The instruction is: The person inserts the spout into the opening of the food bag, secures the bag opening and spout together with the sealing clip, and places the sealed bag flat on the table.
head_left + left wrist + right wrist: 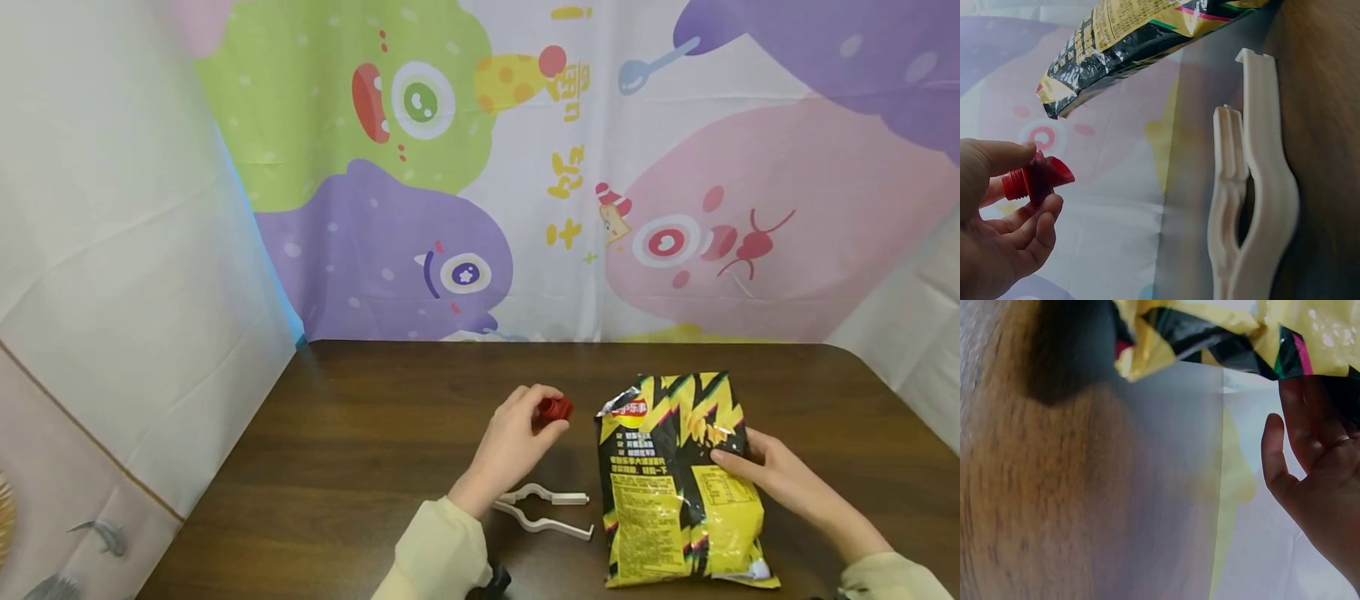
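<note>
Between thumb and fingers, my left hand [517,437] pinches a small red threaded spout [1034,178] with a slanted open end. The spout [556,408] is held above the table, left of the chip bag's top corner. My right hand [783,475] holds the black and yellow chip bag [678,492] at its right side, thumb on the printed face. Its other fingers go behind the bag, as the right wrist view shows. A white bag clip [547,523] lies spread apart on the table beneath my left wrist; the left wrist view shows this clip [1266,156] close up.
The brown wooden table [337,467] ends at a cartoon-printed curtain [540,292]. A pale cloth wall [150,208] stands along the left. A dark object [491,579], partly cut off, shows by the left sleeve.
</note>
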`<state>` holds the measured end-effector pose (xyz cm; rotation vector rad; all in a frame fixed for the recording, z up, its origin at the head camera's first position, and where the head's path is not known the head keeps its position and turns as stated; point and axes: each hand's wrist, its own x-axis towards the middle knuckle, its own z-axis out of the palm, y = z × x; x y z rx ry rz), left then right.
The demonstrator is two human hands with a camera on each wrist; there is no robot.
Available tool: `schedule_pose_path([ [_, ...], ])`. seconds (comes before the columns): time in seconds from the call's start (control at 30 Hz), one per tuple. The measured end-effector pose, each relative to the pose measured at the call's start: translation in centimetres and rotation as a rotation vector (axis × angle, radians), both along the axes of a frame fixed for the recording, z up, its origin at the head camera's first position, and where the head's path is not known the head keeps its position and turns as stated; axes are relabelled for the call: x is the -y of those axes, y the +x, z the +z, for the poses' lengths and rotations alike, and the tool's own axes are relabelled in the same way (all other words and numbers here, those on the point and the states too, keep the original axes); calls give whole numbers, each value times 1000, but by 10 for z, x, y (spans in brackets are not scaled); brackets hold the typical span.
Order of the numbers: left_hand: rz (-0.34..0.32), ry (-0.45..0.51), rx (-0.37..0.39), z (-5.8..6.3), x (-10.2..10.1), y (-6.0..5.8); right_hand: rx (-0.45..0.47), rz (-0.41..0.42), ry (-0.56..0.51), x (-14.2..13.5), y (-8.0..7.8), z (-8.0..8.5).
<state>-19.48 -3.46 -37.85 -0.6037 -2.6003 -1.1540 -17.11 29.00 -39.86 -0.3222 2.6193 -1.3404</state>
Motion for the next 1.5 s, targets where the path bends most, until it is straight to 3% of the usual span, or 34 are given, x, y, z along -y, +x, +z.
schedule_pose_path([
  [0.53,-37,69,73,15,-13,-6,11,-4,9,3,2,3],
  [0.9,-89,165,55,17,-19,-8,24,-5,-3,10,4,6],
  [1.17,-88,174,79,19,-24,-9,9,4,12,11,2,4],
  [1.5,-106,189,52,23,-28,-10,3,8,25,10,2,3],
])
